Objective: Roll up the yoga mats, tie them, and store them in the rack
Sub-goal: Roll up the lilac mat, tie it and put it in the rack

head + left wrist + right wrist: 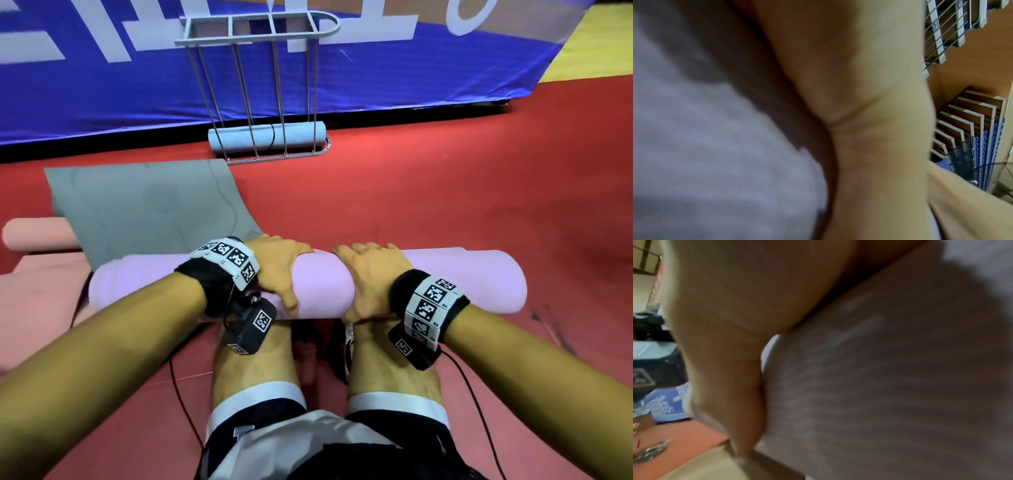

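A rolled lilac yoga mat [462, 281] lies crosswise on the red floor just past my feet. My left hand [281, 270] grips it left of its middle, fingers over the top and thumb on the near side. My right hand [368, 277] grips it close beside, the same way. The wrist views are blurred: the left palm [869, 113] presses on the lilac mat [694, 146], and the right palm [725, 321] lies against the lilac mat [890, 386]. A grey wire rack [267, 37] stands at the back, with a tied light blue rolled mat [236, 138] in its bottom.
A grey mat [147, 205] lies flat at the left, its near edge under the lilac roll. A salmon roll [37, 236] and a flat salmon mat [34, 294] are further left. A blue banner wall [411, 75] runs behind the rack. My legs [253, 359] are below the roll.
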Tool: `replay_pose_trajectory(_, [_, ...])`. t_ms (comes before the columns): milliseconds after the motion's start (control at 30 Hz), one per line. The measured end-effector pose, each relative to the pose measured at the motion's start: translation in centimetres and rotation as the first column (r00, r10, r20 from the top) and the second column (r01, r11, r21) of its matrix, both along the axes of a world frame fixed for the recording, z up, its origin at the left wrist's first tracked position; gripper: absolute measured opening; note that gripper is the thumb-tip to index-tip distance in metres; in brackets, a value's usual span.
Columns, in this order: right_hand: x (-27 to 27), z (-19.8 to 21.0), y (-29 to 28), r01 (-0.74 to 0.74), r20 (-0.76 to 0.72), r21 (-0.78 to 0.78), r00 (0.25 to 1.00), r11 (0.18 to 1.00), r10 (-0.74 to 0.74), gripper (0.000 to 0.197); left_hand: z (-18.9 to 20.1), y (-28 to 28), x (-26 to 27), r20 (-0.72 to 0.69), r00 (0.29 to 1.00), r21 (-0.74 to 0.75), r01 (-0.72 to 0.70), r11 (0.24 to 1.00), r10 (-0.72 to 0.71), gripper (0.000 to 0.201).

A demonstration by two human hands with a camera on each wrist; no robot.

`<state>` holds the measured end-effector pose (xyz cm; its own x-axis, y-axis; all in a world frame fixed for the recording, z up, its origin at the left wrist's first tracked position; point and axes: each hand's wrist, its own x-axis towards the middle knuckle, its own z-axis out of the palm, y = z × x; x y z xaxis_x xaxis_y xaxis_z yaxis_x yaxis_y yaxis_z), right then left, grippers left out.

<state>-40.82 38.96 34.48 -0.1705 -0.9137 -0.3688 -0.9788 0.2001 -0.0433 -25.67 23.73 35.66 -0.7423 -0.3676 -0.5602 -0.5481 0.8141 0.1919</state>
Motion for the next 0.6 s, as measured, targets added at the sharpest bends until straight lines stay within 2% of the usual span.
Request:
replay_pose_trajectory(67, [0.0,-0.5,0.6,-0.018,-0.039,-0.027,0.999,0.999,0.017,0.126,-0.1,-0.5,-0.2,-0.005,1.0,0.042,-0.027,0.999,0.028,0.084])
replay_pose_trajectory(133, [0.1,-0.8,0.9,0.0,-0.056,-0.032,0.998,0.999,-0.002,0.135,-0.4,-0.9,-0.4,0.001,0.998,0.09,-0.06,0.994,0.06,0.088])
replay_pose_trajectory(233, [0.2,-0.7,0.0,0.018,-0.08,-0.027,0.997,0.999,-0.02,0.124,-0.8,-1.4,-0.5,-0.018,0.996,0.137,-0.083,0.987,0.086,0.092])
replay_pose_trajectory(300, [0.1,-0.5,-0.6,0.023,-0.085,-0.034,0.996,0.999,-0.026,0.114,-0.9,-1.6,-0.4,-0.035,0.995,0.171,-0.089,0.981,0.097,0.088])
replay_pose_trajectory(400, [-0.3,-0.2,-0.8,0.033,-0.071,-0.022,0.997,0.999,-0.034,0.106,-0.4,-1.4,-0.5,-0.042,0.997,0.192,-0.049,0.98,0.058,0.09])
replay_pose_trajectory(500, [-0.5,0.1,-1.2,0.056,-0.053,-0.016,0.997,0.998,-0.057,0.101,-0.2,-0.5,-0.2,-0.045,0.999,0.046,0.004,0.999,-0.002,0.117])
replay_pose_trajectory(600, [-0.9,0.7,-2.1,0.069,-0.016,0.029,0.997,0.997,-0.069,0.098,-1.1,0.8,0.4,-0.063,0.994,-0.194,0.073,0.978,-0.087,0.133])
